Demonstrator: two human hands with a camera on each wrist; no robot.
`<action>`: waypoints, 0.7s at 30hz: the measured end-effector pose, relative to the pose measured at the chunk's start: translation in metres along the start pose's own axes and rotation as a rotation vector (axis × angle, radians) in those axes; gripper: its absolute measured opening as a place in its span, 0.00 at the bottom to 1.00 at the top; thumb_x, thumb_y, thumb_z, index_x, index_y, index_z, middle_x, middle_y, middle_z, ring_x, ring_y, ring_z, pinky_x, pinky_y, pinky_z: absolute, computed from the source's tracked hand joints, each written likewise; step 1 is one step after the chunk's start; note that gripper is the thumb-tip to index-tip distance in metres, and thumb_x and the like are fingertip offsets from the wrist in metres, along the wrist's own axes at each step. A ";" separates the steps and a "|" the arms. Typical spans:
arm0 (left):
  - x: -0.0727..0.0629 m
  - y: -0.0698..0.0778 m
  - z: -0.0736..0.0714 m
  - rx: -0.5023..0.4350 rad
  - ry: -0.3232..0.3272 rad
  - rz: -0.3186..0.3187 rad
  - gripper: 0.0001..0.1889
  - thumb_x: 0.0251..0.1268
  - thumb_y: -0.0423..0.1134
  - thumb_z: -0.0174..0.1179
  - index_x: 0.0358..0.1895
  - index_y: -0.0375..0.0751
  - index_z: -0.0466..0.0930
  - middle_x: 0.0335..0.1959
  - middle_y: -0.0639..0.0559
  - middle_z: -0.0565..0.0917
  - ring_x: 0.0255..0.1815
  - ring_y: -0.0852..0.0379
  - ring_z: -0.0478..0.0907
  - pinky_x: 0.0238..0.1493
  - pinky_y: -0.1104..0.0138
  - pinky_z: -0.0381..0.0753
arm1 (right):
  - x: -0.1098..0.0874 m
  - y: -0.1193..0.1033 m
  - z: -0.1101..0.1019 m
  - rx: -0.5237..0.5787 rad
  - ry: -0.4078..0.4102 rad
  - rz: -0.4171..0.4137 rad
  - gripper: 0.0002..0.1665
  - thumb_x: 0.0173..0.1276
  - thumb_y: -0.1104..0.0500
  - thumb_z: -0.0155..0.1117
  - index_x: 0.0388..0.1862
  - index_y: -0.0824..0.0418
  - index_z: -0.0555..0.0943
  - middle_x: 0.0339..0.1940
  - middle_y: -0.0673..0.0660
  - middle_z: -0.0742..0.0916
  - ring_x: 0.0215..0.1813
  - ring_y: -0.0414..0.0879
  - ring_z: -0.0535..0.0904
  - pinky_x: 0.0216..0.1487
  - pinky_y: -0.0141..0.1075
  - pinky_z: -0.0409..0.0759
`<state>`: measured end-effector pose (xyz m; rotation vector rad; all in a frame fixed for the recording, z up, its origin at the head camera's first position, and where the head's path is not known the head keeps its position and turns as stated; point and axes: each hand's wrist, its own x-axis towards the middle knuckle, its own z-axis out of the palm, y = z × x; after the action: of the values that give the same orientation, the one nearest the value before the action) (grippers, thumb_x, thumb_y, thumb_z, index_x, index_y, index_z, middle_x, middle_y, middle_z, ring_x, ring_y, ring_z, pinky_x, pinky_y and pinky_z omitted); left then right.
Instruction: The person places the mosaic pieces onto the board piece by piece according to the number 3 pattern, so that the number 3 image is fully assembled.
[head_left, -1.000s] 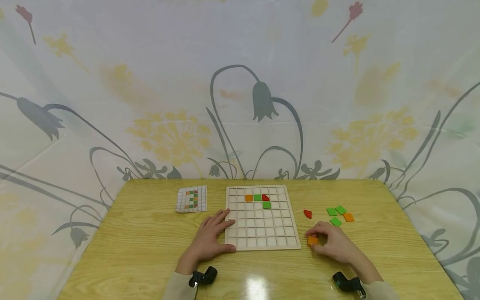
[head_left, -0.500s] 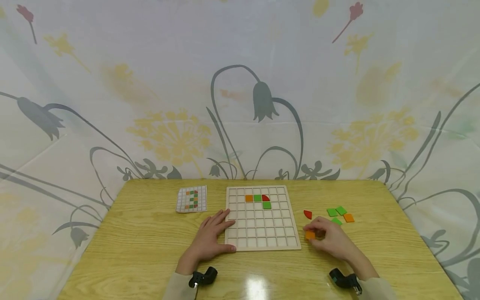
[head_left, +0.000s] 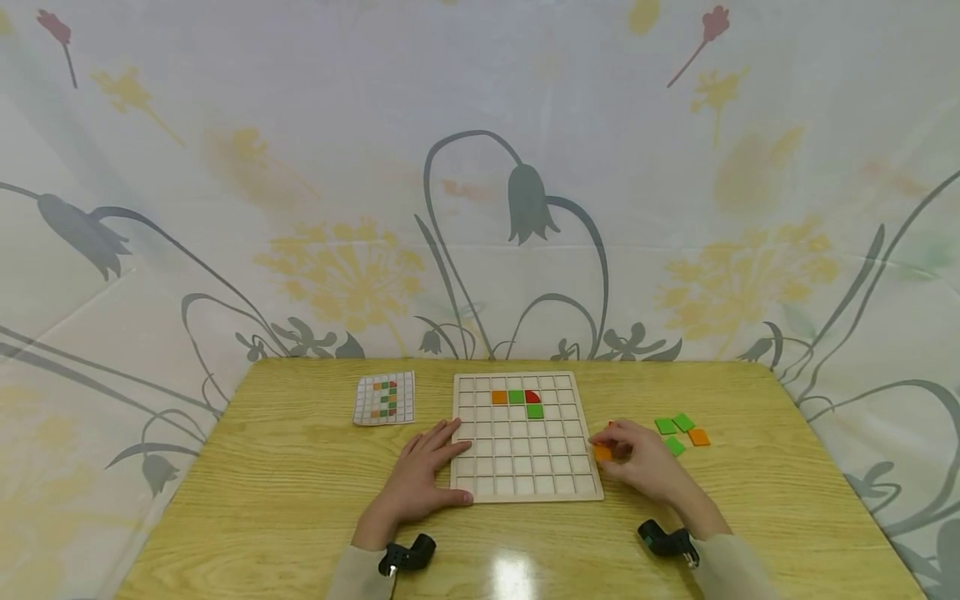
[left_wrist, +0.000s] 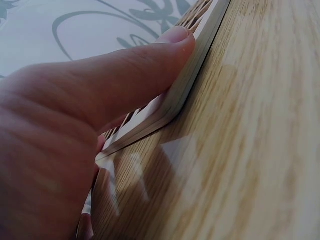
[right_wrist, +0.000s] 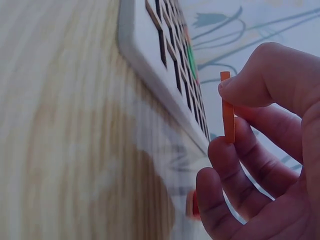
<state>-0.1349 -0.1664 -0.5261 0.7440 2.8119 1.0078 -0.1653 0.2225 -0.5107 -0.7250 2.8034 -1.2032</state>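
A pale wooden grid board (head_left: 523,467) lies mid-table. Near its top sit an orange tile (head_left: 499,398), a green tile (head_left: 516,397), a red quarter-round tile (head_left: 532,397) and a second green tile (head_left: 535,412). My left hand (head_left: 423,473) rests with spread fingers on the board's left edge; in the left wrist view the thumb (left_wrist: 150,62) lies along its near corner. Beside the right edge, my right hand (head_left: 637,460) pinches an orange square tile (right_wrist: 228,112) between thumb and fingers, held up off the table.
A printed pattern card (head_left: 384,399) lies left of the board. To the right are several green tiles (head_left: 666,426) and an orange tile (head_left: 699,437). A red piece (right_wrist: 194,205) is mostly hidden behind the right hand. A patterned cloth (head_left: 480,183) hangs behind.
My right hand has moved left and away from me with the orange tile, up to the board's right edge, now covering most of the loose red piece. The left hand stays put.
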 end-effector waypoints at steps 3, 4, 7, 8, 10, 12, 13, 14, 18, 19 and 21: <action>0.000 0.000 0.000 -0.001 -0.001 -0.001 0.41 0.53 0.62 0.70 0.70 0.49 0.74 0.79 0.50 0.57 0.80 0.47 0.46 0.73 0.41 0.45 | 0.007 -0.003 0.003 0.002 -0.005 0.002 0.17 0.57 0.65 0.75 0.46 0.57 0.87 0.39 0.44 0.81 0.37 0.38 0.76 0.40 0.34 0.79; 0.000 0.000 0.000 -0.001 -0.001 -0.001 0.41 0.53 0.62 0.70 0.70 0.49 0.74 0.79 0.50 0.57 0.80 0.47 0.46 0.73 0.41 0.45 | 0.009 -0.004 0.004 -0.001 -0.011 0.001 0.17 0.57 0.65 0.75 0.46 0.57 0.87 0.40 0.44 0.82 0.38 0.38 0.76 0.40 0.34 0.79; 0.000 0.000 0.000 0.003 0.000 -0.002 0.41 0.53 0.62 0.69 0.70 0.48 0.74 0.79 0.50 0.57 0.80 0.47 0.47 0.73 0.41 0.45 | 0.017 -0.008 0.006 0.005 -0.030 0.004 0.18 0.57 0.66 0.74 0.47 0.57 0.87 0.41 0.44 0.82 0.38 0.39 0.76 0.41 0.35 0.79; 0.000 0.000 0.000 0.004 0.001 -0.001 0.41 0.53 0.62 0.69 0.70 0.49 0.74 0.79 0.50 0.57 0.80 0.47 0.47 0.73 0.41 0.45 | 0.020 -0.009 0.007 0.006 -0.034 0.000 0.18 0.56 0.67 0.73 0.47 0.58 0.86 0.41 0.45 0.82 0.39 0.40 0.76 0.42 0.35 0.79; 0.000 0.000 0.000 0.006 0.002 -0.001 0.41 0.53 0.62 0.69 0.70 0.49 0.74 0.79 0.50 0.57 0.80 0.47 0.47 0.73 0.41 0.45 | 0.026 -0.012 0.009 0.014 -0.043 -0.019 0.19 0.56 0.67 0.73 0.48 0.59 0.86 0.41 0.46 0.82 0.39 0.40 0.76 0.42 0.35 0.79; 0.000 0.000 0.000 0.004 0.002 -0.001 0.41 0.53 0.62 0.69 0.70 0.48 0.74 0.79 0.49 0.57 0.80 0.46 0.47 0.73 0.41 0.45 | 0.031 -0.013 0.011 0.025 -0.051 -0.036 0.18 0.56 0.68 0.72 0.47 0.60 0.86 0.41 0.47 0.82 0.39 0.41 0.77 0.42 0.35 0.80; 0.000 0.001 0.000 0.003 0.001 -0.001 0.41 0.53 0.62 0.70 0.70 0.48 0.74 0.79 0.49 0.57 0.80 0.46 0.47 0.73 0.41 0.45 | 0.034 -0.015 0.012 0.028 -0.055 -0.046 0.17 0.56 0.67 0.73 0.47 0.60 0.85 0.41 0.47 0.83 0.39 0.41 0.77 0.42 0.35 0.80; 0.000 0.001 0.000 0.001 0.002 -0.002 0.41 0.53 0.62 0.70 0.70 0.48 0.74 0.79 0.49 0.57 0.80 0.46 0.47 0.73 0.41 0.45 | 0.037 -0.016 0.013 0.031 -0.058 -0.054 0.17 0.57 0.67 0.72 0.46 0.60 0.85 0.41 0.47 0.83 0.39 0.41 0.77 0.42 0.36 0.80; 0.000 0.003 -0.001 -0.008 -0.001 -0.004 0.41 0.53 0.61 0.70 0.70 0.48 0.74 0.79 0.49 0.57 0.80 0.46 0.47 0.73 0.41 0.45 | 0.045 -0.020 0.018 0.054 -0.065 -0.055 0.14 0.58 0.66 0.72 0.44 0.60 0.85 0.42 0.48 0.83 0.40 0.42 0.78 0.43 0.37 0.80; 0.000 0.003 -0.001 -0.009 -0.001 -0.004 0.41 0.53 0.61 0.70 0.70 0.48 0.74 0.79 0.49 0.57 0.80 0.46 0.47 0.73 0.41 0.45 | 0.048 -0.021 0.019 0.059 -0.065 -0.054 0.14 0.57 0.66 0.72 0.44 0.60 0.85 0.42 0.48 0.83 0.40 0.42 0.77 0.43 0.37 0.80; 0.000 0.003 -0.001 -0.010 0.001 -0.001 0.41 0.53 0.60 0.70 0.70 0.47 0.74 0.79 0.48 0.57 0.80 0.45 0.47 0.73 0.40 0.45 | 0.051 -0.023 0.021 0.070 -0.067 -0.051 0.14 0.57 0.66 0.73 0.44 0.59 0.86 0.41 0.47 0.83 0.40 0.43 0.77 0.43 0.37 0.79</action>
<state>-0.1339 -0.1652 -0.5237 0.7406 2.8060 1.0211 -0.1979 0.1727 -0.5010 -0.8211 2.6902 -1.2524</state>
